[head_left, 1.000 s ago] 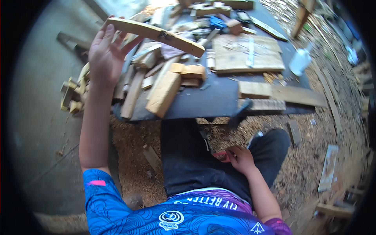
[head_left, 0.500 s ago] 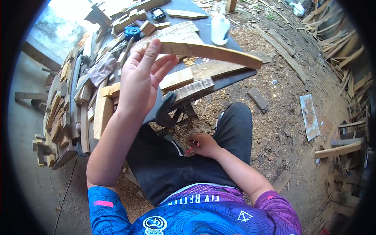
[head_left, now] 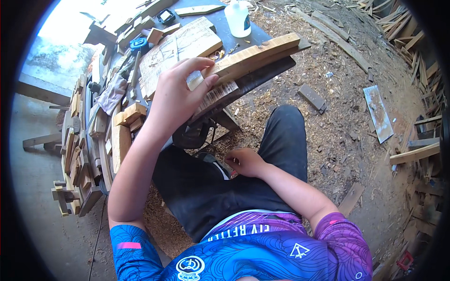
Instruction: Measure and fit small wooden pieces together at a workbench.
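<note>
My left hand [head_left: 180, 91] pinches the near end of a long wooden strip [head_left: 262, 50] between thumb and fingers. The strip lies along the edge of the dark workbench [head_left: 274, 71], apparently resting on a board beneath it. Low over my lap, my right hand [head_left: 247, 162] has its fingers curled together; a bit of red shows below them, and I cannot make out whether they hold it. Beyond my left hand sits a wide, pale wooden board [head_left: 180, 44]. A short wood block [head_left: 221, 96] lies at the bench edge, with a dark clamp [head_left: 192, 136] under it.
On the bench stand a white bottle [head_left: 238, 21] and a blue tape measure [head_left: 138, 45]. A cloth [head_left: 111, 95] and stacked offcuts fill the left side. Wood shavings cover the ground, where a pale plank [head_left: 378, 114] lies; scrap wood [head_left: 422, 70] piles up at the right.
My left hand has brought the wooden strip down from above the bench to the bench edge and turned over from palm-up to palm-down. My right hand stays over my lap.
</note>
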The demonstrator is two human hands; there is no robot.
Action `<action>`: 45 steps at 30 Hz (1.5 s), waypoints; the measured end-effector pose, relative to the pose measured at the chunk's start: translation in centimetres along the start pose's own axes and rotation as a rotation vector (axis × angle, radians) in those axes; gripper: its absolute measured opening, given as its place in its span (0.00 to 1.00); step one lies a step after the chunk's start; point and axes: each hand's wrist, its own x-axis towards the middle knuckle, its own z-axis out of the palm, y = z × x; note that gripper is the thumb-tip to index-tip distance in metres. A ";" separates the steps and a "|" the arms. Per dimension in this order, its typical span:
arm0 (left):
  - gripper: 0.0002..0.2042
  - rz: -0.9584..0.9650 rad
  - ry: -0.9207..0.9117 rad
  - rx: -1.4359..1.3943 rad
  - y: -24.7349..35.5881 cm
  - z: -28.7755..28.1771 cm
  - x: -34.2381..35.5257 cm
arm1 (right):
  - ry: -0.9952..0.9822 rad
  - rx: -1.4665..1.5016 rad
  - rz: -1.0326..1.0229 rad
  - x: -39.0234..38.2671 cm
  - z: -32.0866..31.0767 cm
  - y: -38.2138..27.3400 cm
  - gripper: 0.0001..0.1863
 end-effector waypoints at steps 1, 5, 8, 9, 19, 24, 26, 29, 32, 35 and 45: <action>0.15 0.001 0.008 0.037 0.1 -0.1 0.0 | -0.006 0.004 0.016 0.1 0.1 -0.1 0.07; 0.15 0.027 0.005 0.049 -0.5 0.6 0.9 | -0.015 -0.001 0.041 0.1 0.1 -0.2 0.07; 0.14 0.056 0.005 0.040 -0.8 1.3 1.2 | -0.032 0.002 0.056 0.2 0.4 0.2 0.08; 0.14 0.073 0.016 0.047 -0.8 1.5 1.2 | -0.045 0.006 0.066 0.2 0.3 0.0 0.08; 0.13 -0.024 -0.019 0.006 -0.9 0.7 0.4 | 0.019 -0.006 -0.003 0.1 0.6 0.5 0.07; 0.16 -0.104 -0.096 0.064 -0.6 -0.1 0.2 | -0.050 0.013 0.060 0.2 0.1 0.0 0.08; 0.16 -0.128 -0.139 0.075 -0.7 -1.1 0.1 | -0.019 0.013 0.039 0.2 0.2 0.1 0.08; 0.15 -0.214 -0.199 0.063 -1.4 -2.5 -0.8 | -0.032 0.024 0.057 0.1 -0.1 0.0 0.08; 0.15 -0.297 -0.231 0.035 -2.6 -3.8 -2.3 | -0.026 0.028 0.060 0.0 -0.2 0.0 0.08; 0.16 -0.396 -0.217 -0.035 -3.3 -4.7 -3.5 | -0.027 0.038 0.055 0.0 0.1 0.3 0.08; 0.14 -0.389 -0.201 -0.006 -3.0 -5.3 -4.7 | -0.045 0.017 0.044 0.2 0.4 0.4 0.08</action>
